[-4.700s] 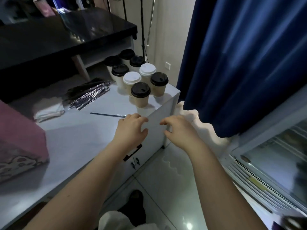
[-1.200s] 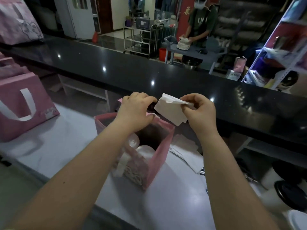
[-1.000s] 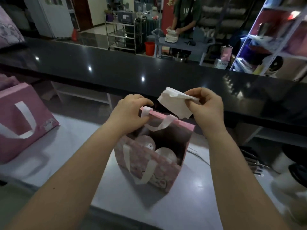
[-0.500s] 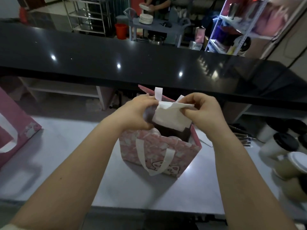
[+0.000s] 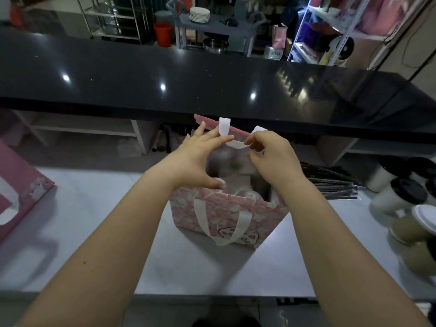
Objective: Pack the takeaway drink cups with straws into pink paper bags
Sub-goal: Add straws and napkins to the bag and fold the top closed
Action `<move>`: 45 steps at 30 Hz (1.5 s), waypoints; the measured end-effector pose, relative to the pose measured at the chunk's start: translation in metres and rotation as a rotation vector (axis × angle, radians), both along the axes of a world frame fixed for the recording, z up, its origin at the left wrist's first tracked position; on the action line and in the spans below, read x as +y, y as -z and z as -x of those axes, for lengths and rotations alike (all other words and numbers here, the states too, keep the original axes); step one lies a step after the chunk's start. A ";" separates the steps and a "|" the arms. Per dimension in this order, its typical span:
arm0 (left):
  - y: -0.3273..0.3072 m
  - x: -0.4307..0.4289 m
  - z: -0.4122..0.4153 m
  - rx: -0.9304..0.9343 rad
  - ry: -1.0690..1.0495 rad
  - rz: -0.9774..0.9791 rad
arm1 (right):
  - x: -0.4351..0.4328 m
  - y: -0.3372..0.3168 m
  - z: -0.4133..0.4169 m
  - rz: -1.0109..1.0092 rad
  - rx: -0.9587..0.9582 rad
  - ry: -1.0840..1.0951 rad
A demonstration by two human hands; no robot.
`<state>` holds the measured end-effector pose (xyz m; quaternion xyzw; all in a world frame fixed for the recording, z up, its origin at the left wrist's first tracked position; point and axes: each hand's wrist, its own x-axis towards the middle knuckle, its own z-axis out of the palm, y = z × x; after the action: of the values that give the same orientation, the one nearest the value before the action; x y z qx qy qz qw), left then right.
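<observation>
With the pink paper bag (image 5: 226,215) upright on the table (image 5: 94,244), left hand (image 5: 195,159) spread, right hand (image 5: 269,159) pinching the far handle (image 5: 232,140) — lift it gently, keeping the blurred contents level.

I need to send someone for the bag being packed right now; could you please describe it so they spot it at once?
On the white worktop below the black counter, look between the person's two hands. The pink paper bag stands upright and open, with white handles and a cartoon print; the other pink bag sits at the worktop's left edge.
</observation>
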<state>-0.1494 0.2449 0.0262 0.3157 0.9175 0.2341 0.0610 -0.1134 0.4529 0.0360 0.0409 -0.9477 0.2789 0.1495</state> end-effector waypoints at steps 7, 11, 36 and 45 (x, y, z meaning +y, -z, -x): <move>0.005 -0.007 -0.006 0.117 -0.108 -0.223 | 0.022 -0.007 -0.011 0.196 0.075 -0.026; 0.010 -0.013 -0.015 0.145 -0.239 -0.387 | 0.047 0.005 -0.028 0.388 0.123 -0.076; 0.091 -0.035 -0.085 -0.209 -0.641 -1.106 | 0.083 0.102 -0.062 0.983 -0.050 -0.277; 0.073 -0.016 -0.078 -0.293 -0.612 -1.134 | 0.064 0.089 -0.063 1.040 -0.210 -0.223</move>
<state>-0.0719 0.2288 -0.0466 -0.0111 0.6825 0.7283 -0.0596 -0.0507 0.5172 -0.0530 0.0337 -0.6845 0.7278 0.0239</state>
